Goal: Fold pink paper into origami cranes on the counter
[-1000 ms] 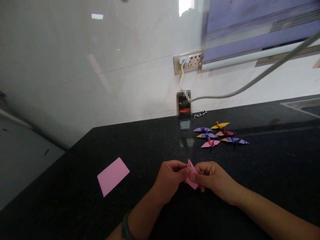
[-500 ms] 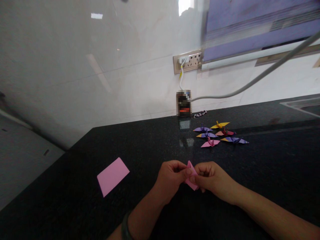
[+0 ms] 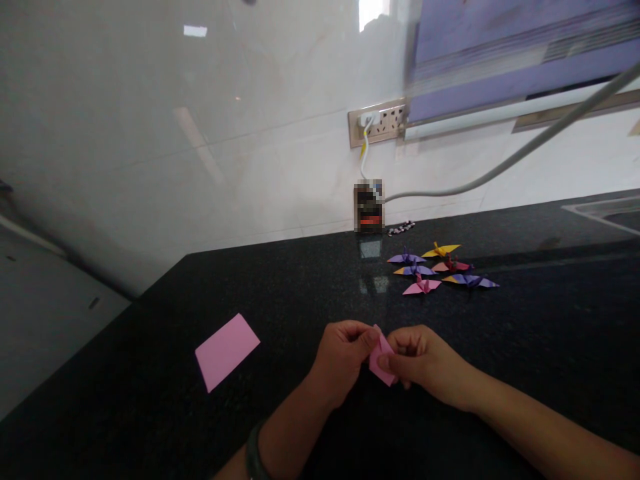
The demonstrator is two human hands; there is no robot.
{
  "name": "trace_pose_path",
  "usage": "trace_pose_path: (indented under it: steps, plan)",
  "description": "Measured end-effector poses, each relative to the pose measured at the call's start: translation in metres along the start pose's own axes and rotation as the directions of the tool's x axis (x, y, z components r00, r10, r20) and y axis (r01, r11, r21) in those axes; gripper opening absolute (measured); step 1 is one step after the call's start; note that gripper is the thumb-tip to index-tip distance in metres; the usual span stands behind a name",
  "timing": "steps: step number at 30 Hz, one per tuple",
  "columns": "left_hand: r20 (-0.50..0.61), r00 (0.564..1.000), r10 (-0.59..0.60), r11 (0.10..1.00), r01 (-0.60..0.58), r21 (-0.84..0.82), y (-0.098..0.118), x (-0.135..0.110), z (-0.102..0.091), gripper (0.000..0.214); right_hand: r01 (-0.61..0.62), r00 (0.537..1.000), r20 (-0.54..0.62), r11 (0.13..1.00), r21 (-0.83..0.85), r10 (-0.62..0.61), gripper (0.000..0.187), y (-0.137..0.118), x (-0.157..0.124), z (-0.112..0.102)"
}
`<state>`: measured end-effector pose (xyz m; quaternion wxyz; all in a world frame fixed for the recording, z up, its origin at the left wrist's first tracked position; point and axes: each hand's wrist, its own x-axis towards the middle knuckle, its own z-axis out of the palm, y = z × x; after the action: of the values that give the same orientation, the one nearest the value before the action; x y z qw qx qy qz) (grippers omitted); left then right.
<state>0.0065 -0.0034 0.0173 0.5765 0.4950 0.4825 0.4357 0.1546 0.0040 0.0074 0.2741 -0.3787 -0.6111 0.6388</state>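
Between my two hands is a small piece of folded pink paper [image 3: 381, 367], held just above the dark countertop. My left hand [image 3: 343, 360] pinches its upper left edge between thumb and fingers. From the other side, my right hand [image 3: 420, 360] grips it, the thumb lying flat across the paper's face and the fingers behind it. The back of the paper and some fingertips are hidden. Off to the left lies a flat stack or sheet of pink paper [image 3: 227, 352]. Beyond my right hand sit several folded paper cranes, among them a pink crane [image 3: 423, 286] and a yellow crane [image 3: 441, 250].
The dark stone countertop [image 3: 300, 287] runs back to a pale tiled wall [image 3: 280, 147]. A beaded string [image 3: 401, 228] lies near a pixelated object [image 3: 369, 207] against the wall. A grey cable [image 3: 500, 175] crosses in front of the wall at right, below a socket panel [image 3: 377, 123].
My left thumb has shifted up and left on the folded paper, uncovering more of its face. The paper has turned slightly between my hands. The cranes and pink stack stay put.
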Motion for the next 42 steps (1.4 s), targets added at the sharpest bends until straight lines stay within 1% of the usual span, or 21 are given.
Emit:
trace_pose_path:
  steps: [6, 11, 13, 16, 18, 20, 24, 28, 32, 35, 38, 42]
  plan:
    - [-0.057, 0.998, 0.038, 0.996, -0.033, 0.084, -0.0041, 0.0008, 0.002, 0.028, -0.005, 1.0, 0.005, 1.0, -0.016, 0.005, 0.017, -0.0024, -0.0005, 0.001]
    - [-0.089, 0.995, 0.049, 0.992, -0.038, 0.12, -0.0021, -0.0009, 0.0038, 0.033, -0.019, 1.0, -0.01, 1.0, 0.004, 0.019, 0.017, -0.0023, 0.0001, 0.002]
    - [-0.069, 0.998, 0.009, 0.998, -0.004, 0.066, -0.0011, -0.001, 0.0037, 0.038, -0.027, 0.999, -0.02, 0.999, 0.029, 0.027, 0.017, -0.002, 0.0003, 0.0024]
    - [0.018, 0.998, -0.065, 0.993, 0.067, -0.098, -0.0013, -0.0003, 0.0026, 0.041, -0.029, 0.999, -0.028, 0.998, 0.06, 0.031, 0.015, -0.0019, 0.0003, 0.0025]
    - [0.067, 0.995, -0.072, 0.982, 0.082, -0.17, -0.0022, 0.0, 0.0017, 0.038, -0.031, 0.999, -0.039, 0.997, 0.064, 0.034, 0.014, -0.0022, 0.0002, 0.0021]
    - [0.082, 0.995, -0.058, 0.982, 0.071, -0.176, -0.0033, 0.0001, 0.0007, 0.034, -0.035, 0.998, -0.045, 0.998, 0.06, 0.037, 0.013, -0.0027, -0.0001, 0.0016]
    - [0.068, 0.996, -0.051, 0.989, 0.06, -0.133, -0.0049, 0.0005, -0.0006, 0.03, -0.037, 0.999, -0.025, 0.998, 0.043, 0.038, 0.014, -0.0037, -0.0009, 0.0011]
    - [0.038, 0.998, -0.045, 0.996, 0.048, -0.079, -0.0053, 0.002, -0.0005, 0.03, -0.03, 0.999, -0.011, 0.999, 0.013, 0.03, 0.018, -0.0034, -0.0007, 0.0008]
    - [0.003, 1.0, 0.003, 1.0, -0.003, 0.007, -0.0041, 0.0019, 0.0013, 0.031, -0.039, 0.999, -0.011, 0.999, -0.006, 0.039, 0.017, -0.0025, 0.0005, 0.0005]
    - [-0.048, 0.998, 0.05, 0.995, -0.046, 0.083, -0.0041, 0.0004, 0.0036, 0.028, -0.047, 0.999, -0.008, 0.999, -0.024, 0.047, 0.015, -0.0017, 0.0013, 0.0011]
    - [-0.1, 0.992, 0.079, 0.984, -0.061, 0.167, -0.0056, -0.0006, 0.0053, 0.027, -0.05, 0.999, -0.009, 0.998, -0.038, 0.05, 0.016, 0.0, 0.0019, 0.0026]
    - [-0.109, 0.989, 0.104, 0.968, -0.075, 0.241, -0.0067, 0.0002, 0.0044, 0.03, -0.043, 0.999, -0.017, 0.999, -0.033, 0.043, 0.016, 0.0017, 0.0029, 0.0033]
